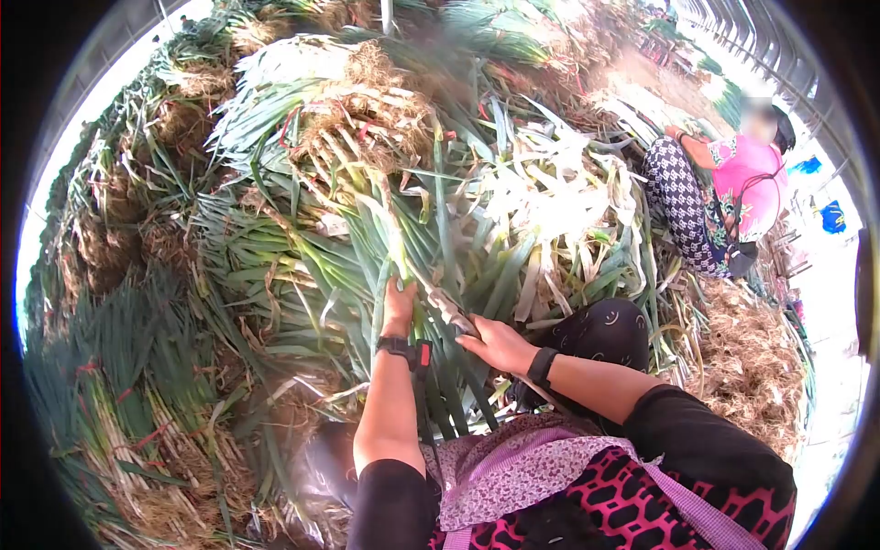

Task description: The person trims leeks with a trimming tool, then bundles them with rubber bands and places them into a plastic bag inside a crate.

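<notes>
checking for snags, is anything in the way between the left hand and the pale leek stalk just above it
Nothing visible: the left hand appears to meet the pale leek stalk directly. The brownish strip at the right hand lies beside that spot, not across it.

Person in pink top and black-and-white patterned trousers [756, 197] at right, bright blue objects [832, 217] just beyond, grey curved ribs [779, 46] overhead
</notes>
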`<action>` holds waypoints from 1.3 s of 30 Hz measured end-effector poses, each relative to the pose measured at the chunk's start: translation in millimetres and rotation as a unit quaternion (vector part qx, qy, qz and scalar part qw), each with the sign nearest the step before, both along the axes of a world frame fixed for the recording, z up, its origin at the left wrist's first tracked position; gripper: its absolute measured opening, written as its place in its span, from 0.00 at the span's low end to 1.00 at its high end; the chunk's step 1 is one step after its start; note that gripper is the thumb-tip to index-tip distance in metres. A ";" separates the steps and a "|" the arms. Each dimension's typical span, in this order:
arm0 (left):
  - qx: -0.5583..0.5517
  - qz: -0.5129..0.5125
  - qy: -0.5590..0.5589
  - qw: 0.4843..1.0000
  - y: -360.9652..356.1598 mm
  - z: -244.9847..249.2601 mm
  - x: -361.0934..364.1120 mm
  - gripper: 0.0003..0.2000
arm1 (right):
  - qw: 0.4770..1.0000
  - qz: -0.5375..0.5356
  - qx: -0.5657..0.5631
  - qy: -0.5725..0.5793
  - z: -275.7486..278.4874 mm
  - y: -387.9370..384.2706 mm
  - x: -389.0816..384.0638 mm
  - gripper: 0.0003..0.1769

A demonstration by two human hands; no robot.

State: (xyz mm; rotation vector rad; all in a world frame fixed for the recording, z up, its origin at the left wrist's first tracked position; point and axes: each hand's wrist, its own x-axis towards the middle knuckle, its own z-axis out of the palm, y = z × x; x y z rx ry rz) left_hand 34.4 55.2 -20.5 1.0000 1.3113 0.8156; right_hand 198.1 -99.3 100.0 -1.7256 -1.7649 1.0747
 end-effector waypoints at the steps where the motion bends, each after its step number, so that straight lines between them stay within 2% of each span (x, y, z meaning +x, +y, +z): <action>1: 0.011 0.010 -0.005 1.000 -0.5 -7.6 0.9 0.31 | 1.000 0.003 -0.003 -0.011 -2.8 3.6 -0.5 0.26; 2: 0.021 0.012 0.028 0.999 0.3 -14.8 -0.7 0.31 | 1.000 0.006 -0.006 -0.023 -5.9 7.1 -1.3 0.26; 4: -0.011 0.004 0.004 1.000 -1.3 -22.1 -4.8 0.31 | 1.000 0.001 -0.002 -0.031 -16.5 14.9 -2.2 0.27; 6: -0.025 -0.008 0.020 0.999 -8.4 0.6 -5.9 0.31 | 0.999 -0.006 -0.005 -0.044 -18.5 23.6 -4.9 0.28; 9: -0.046 -0.009 -0.039 0.998 -12.5 -8.1 -4.5 0.30 | 0.998 -0.019 -0.007 -0.063 -17.7 41.3 -10.9 0.29; 10: -0.038 -0.011 -0.045 0.998 -4.7 -43.4 -5.2 0.29 | 0.998 -0.021 0.001 -0.063 -19.7 46.9 -11.4 0.29; 18: -0.003 -0.017 -0.060 0.998 -2.1 -83.6 -9.2 0.28 | 0.996 -0.038 0.010 -0.086 -34.8 114.0 -18.2 0.31; 22: -0.020 -0.034 -0.065 0.997 -5.4 -84.9 -11.2 0.28 | 0.995 -0.066 0.029 -0.067 -40.1 154.2 -28.0 0.32; 23: -0.033 -0.034 -0.062 0.997 -10.4 -69.9 -10.8 0.27 | 0.994 -0.077 0.032 -0.065 -42.0 161.5 -28.4 0.32; 25: -0.058 -0.037 -0.056 0.996 -19.4 -24.0 -10.6 0.27 | 0.995 -0.083 0.021 -0.049 -32.3 160.4 -28.8 0.31; 28: -0.039 -0.030 -0.054 0.997 -17.4 -39.8 -15.4 0.26 | 0.996 -0.060 0.064 -0.024 -24.6 123.0 -20.2 0.29; 30: -0.029 -0.035 -0.047 0.998 -16.3 -46.4 -18.3 0.26 | 0.997 -0.039 0.040 -0.053 -22.0 91.9 -14.6 0.29; 33: -0.099 -0.027 -0.123 0.987 -27.4 -10.1 -18.3 0.25 | 0.996 -0.051 0.007 -0.071 -24.1 82.1 -15.1 0.29; 35: -0.064 -0.029 -0.082 0.994 -28.9 -33.9 -16.4 0.24 | 0.996 -0.078 0.024 -0.047 -32.0 94.2 -16.1 0.30; 39: -0.045 -0.039 -0.058 0.997 -30.1 -61.1 -17.6 0.23 | 0.992 -0.075 0.007 -0.100 -35.5 114.9 -21.7 0.31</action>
